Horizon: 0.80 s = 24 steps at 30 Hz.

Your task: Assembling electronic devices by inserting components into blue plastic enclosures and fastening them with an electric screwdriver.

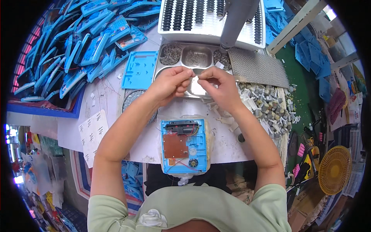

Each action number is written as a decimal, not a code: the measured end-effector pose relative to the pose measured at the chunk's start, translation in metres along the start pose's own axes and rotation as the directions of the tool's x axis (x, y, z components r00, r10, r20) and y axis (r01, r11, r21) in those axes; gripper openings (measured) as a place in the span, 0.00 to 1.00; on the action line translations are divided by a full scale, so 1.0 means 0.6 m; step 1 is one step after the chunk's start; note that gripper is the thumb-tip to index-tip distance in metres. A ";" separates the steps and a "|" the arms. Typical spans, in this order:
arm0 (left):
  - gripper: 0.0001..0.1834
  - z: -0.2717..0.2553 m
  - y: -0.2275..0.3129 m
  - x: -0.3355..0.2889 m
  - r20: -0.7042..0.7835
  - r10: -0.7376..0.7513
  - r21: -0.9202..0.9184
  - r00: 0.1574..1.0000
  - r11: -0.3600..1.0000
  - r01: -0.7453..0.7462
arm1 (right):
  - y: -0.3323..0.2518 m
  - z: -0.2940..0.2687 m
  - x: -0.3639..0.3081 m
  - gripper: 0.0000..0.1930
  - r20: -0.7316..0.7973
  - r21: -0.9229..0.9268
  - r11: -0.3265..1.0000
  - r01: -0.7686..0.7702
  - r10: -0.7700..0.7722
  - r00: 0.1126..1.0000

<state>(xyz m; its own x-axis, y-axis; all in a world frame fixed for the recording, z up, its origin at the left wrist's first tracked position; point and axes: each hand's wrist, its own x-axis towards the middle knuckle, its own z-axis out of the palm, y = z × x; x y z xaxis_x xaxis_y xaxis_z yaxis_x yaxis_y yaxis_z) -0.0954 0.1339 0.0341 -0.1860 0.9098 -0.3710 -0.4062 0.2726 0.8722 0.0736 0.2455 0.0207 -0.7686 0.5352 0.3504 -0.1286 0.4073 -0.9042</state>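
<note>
A small white part [196, 80], too tiny to identify, sits pinched between the fingertips of both hands just above the centre of the frame, held over a metal compartment tray [166, 66]. The left hand [170, 83] comes in from the lower left with its grip closed on the left side of the part; the right hand [219, 86] comes in from the lower right, thumb and forefinger pinching the other side, so the two hands touch at the fingertips. The tray's upper compartments hold heaps of small dark metal pieces, likely screws or springs, though they are too fine to tell. Below the hands, near the person's body at the edge of the white surface [116, 96], lies an open blue device shell [184, 146] showing a brown circuit board, red wires and a small round black component. A single blue plastic frame [138, 69] lies left of the tray, and a big pile of blue casings [77, 42] fills the upper left of the frame. A heap of small grey and white parts [266, 106] spreads to the right, and a white rack of black pieces [208, 19] stands at the top. Judging by the pinch, doing this well calls for holding the part low over the tray, so anything dropped lands there, and keeping both wrists steady.
</note>
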 end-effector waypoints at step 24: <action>0.31 0.025 0.022 -0.020 0.068 -0.141 0.018 0.988 0.990 0.140 | -0.042 -0.035 0.022 0.10 0.152 -0.524 0.647 0.554 -0.569 0.808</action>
<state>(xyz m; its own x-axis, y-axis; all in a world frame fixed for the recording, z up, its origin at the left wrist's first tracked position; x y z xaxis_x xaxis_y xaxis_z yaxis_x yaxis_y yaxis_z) -0.0849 0.1313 0.0549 -0.0658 0.8812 -0.4682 -0.4117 0.4034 0.8172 0.0802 0.2579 0.0531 -0.6434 0.0888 0.7604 -0.1806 0.9476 -0.2634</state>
